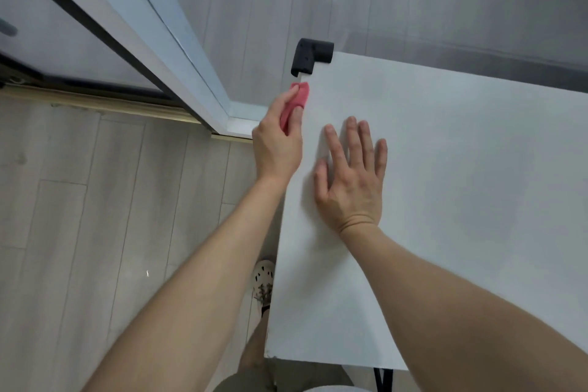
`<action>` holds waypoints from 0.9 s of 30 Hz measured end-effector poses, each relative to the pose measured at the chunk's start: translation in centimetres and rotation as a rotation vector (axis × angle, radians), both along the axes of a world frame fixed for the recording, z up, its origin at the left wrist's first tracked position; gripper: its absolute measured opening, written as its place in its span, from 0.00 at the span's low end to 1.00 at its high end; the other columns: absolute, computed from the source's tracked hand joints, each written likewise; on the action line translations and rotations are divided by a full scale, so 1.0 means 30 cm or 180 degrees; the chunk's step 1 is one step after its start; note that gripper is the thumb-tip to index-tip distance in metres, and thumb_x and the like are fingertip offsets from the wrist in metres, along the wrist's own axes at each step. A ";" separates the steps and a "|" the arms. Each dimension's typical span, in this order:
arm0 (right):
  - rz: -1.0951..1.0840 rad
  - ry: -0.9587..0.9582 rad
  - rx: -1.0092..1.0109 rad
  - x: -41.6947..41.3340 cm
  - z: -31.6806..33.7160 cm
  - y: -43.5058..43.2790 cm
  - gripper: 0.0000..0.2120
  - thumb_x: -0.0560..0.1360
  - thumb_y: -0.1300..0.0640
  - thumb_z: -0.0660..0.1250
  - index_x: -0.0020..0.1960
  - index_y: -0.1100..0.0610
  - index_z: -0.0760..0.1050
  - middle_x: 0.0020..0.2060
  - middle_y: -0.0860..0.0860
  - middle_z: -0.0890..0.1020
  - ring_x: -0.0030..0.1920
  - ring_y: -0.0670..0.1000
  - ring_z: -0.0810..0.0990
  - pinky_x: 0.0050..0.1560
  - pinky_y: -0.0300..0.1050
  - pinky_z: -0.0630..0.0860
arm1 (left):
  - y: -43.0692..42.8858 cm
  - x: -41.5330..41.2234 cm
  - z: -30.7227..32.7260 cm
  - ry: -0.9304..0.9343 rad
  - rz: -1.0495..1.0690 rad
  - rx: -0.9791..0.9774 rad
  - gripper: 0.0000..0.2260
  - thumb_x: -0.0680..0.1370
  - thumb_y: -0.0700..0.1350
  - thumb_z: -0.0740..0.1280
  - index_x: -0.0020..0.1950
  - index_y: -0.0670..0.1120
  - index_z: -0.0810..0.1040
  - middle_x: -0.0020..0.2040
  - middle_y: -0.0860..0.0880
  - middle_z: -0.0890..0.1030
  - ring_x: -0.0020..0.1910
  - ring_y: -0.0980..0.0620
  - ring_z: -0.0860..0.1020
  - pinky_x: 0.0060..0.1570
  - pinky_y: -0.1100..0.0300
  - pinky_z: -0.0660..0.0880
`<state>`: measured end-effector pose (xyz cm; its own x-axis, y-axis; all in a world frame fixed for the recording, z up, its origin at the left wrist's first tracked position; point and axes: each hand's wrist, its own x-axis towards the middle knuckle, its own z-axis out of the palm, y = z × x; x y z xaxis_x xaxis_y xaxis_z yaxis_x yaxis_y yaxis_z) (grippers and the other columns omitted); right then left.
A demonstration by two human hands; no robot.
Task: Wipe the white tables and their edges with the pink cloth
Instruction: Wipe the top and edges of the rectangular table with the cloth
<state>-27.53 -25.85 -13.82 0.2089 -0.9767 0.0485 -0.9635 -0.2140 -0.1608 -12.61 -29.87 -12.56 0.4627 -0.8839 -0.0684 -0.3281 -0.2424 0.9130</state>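
Note:
A white table [461, 169] fills the right of the head view, its left edge running from the near corner up to a black corner guard [310, 56]. My left hand [276, 140] grips the folded pink cloth [297, 99] and holds it against the table's left edge, just below the corner guard. My right hand [353, 175] lies flat on the tabletop with fingers spread, close to that edge and beside the left hand.
Pale wood-look floor [95, 232] lies to the left. A white-framed glass door [152, 51] stands at the upper left, close to the table's far corner. My foot in a white clog [264, 280] stands beside the table's left edge.

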 end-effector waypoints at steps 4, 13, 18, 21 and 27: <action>0.0030 -0.0032 -0.0054 -0.001 0.001 0.002 0.31 0.85 0.46 0.57 0.87 0.50 0.60 0.87 0.55 0.55 0.88 0.56 0.49 0.84 0.68 0.50 | 0.401 -0.045 0.039 0.0166 -0.0102 0.0126 0.16 0.86 0.44 0.68 0.74 0.51 0.81 0.71 0.59 0.82 0.68 0.61 0.81 0.69 0.57 0.78; 0.0032 -0.0101 0.0025 0.008 0.018 -0.008 0.31 0.85 0.45 0.54 0.87 0.49 0.60 0.87 0.55 0.56 0.88 0.56 0.49 0.85 0.66 0.46 | 0.130 -0.004 0.006 0.0159 -0.0066 -0.0064 0.14 0.85 0.44 0.67 0.70 0.47 0.82 0.69 0.55 0.84 0.67 0.59 0.82 0.71 0.49 0.78; 0.0093 -0.0184 0.0050 0.007 0.023 -0.007 0.31 0.84 0.44 0.52 0.87 0.48 0.59 0.87 0.55 0.55 0.88 0.56 0.49 0.86 0.64 0.43 | 0.649 -0.086 0.048 0.0145 -0.0044 0.0185 0.18 0.86 0.44 0.69 0.76 0.53 0.80 0.69 0.59 0.83 0.67 0.64 0.80 0.68 0.63 0.77; 0.0080 -0.0257 0.0030 0.002 0.025 -0.006 0.30 0.85 0.45 0.52 0.86 0.50 0.62 0.86 0.57 0.58 0.87 0.57 0.50 0.86 0.64 0.42 | 0.846 -0.105 0.044 0.0054 -0.0034 0.0305 0.18 0.85 0.44 0.70 0.76 0.54 0.80 0.68 0.60 0.83 0.65 0.66 0.80 0.66 0.66 0.77; 0.0481 -0.0650 -0.0471 -0.039 0.056 0.073 0.18 0.87 0.52 0.56 0.64 0.60 0.80 0.67 0.55 0.81 0.80 0.58 0.70 0.85 0.66 0.50 | 0.458 -0.052 0.006 0.0020 -0.0062 0.0059 0.15 0.84 0.43 0.69 0.70 0.50 0.83 0.65 0.58 0.85 0.63 0.63 0.82 0.69 0.55 0.78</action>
<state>-28.69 -23.66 -12.13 0.3226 -0.9145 0.2442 -0.8698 -0.3882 -0.3045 -14.17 -16.13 -12.39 0.4450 -0.8912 -0.0875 -0.3272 -0.2528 0.9105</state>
